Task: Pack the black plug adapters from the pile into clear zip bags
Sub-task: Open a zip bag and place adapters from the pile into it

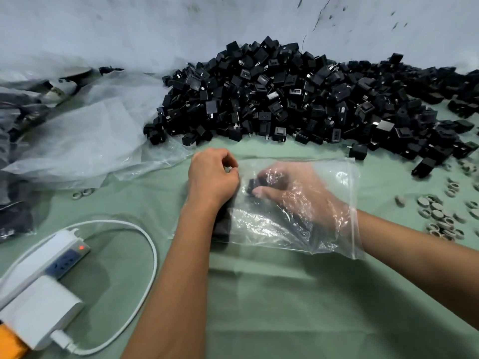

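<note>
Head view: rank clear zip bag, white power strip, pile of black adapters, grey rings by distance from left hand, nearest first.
From the left hand:
1. Clear zip bag, touching, on its right.
2. Pile of black adapters, just beyond it.
3. White power strip, near-left.
4. Grey rings, far right.

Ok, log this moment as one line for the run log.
step: bagging | right hand: inside clear zip bag, gripping black plug adapter | left hand: pinching bag's closed end | pile: large, behind
</note>
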Demonstrator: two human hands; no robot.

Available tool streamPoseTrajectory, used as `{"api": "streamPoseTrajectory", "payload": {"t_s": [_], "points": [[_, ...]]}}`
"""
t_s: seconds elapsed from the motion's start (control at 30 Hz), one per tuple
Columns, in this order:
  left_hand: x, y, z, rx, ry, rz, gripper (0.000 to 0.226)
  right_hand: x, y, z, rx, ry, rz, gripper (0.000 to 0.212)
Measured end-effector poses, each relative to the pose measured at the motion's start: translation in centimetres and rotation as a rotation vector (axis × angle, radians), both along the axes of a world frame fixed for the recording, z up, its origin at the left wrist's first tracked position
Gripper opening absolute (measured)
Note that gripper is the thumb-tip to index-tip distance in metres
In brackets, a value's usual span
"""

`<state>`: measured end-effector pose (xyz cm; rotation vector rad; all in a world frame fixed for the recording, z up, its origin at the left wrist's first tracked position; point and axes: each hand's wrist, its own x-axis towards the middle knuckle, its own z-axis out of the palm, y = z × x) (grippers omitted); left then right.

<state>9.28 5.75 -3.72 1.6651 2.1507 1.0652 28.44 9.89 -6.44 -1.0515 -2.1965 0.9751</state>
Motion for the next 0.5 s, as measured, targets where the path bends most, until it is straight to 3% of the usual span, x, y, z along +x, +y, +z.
{"api": "streamPoseTrajectory", "payload": {"t_s": [0.13,0.23,0.3,0.37,0.43,0.5], "points": [[0.0,0.0,0.0,-0.005,-0.001,-0.005,0.011,0.9,0.5,-0.2,0.259,-0.156,0.030,0.039],[0.0,0.1,0.0,-0.007,-0.003,-0.006,0.013,0.8,-0.3,-1.0,0.528,-0.153,0.078,0.030],[-0.1,0.1,0.0,-0.011,-0.007,-0.002,0.013,0.4,-0.8,-1.2,0.693,-0.239,0.011,0.036],[-0.2,0.2,-0.1,-0.018,-0.014,0.001,0.013,0.8,-1.0,-0.3,0.686,-0.369,0.083,0.025],[-0.2,0.2,-0.1,-0.022,-0.023,0.005,0.013,1.1,-0.9,1.0,0.680,-0.416,0.210,0.041],[-0.1,0.1,-0.1,-0.023,-0.035,0.009,0.015,1.5,-1.0,1.4,0.700,-0.367,0.236,0.031]]}}
